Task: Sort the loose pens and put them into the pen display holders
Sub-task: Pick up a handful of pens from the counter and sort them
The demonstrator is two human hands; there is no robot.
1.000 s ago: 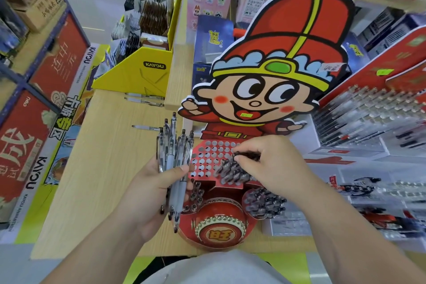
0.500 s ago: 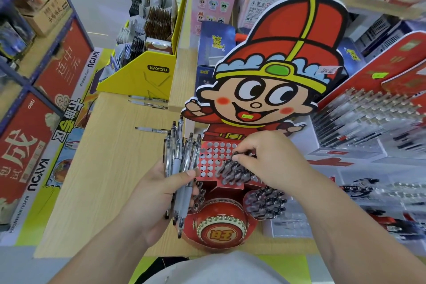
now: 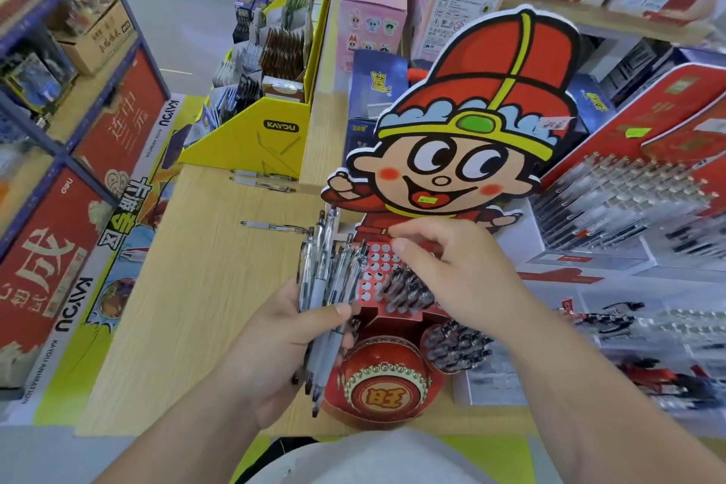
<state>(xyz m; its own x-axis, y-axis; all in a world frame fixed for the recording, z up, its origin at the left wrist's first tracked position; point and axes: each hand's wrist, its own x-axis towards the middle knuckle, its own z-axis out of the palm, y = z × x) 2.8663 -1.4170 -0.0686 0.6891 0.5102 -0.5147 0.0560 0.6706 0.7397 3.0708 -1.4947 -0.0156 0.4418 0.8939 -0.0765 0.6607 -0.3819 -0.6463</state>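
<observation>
In the head view, filling is under way: the left hand (image 3: 283, 342) grips a bundle of clear-barrelled grey pens (image 3: 326, 275) just left of the red perforated cardboard pen holder (image 3: 373, 267), while the right hand (image 3: 459, 271) hovers over it, loosely curled and empty. Next it likely needs to pinch one pen from the bundle and aim it at a free hole. Half a second ago it pressed on the seated pens; now it has lifted.

right hand (image 3: 455, 275) lifted, fingers off slotted pens (image 3: 406, 289)
</observation>
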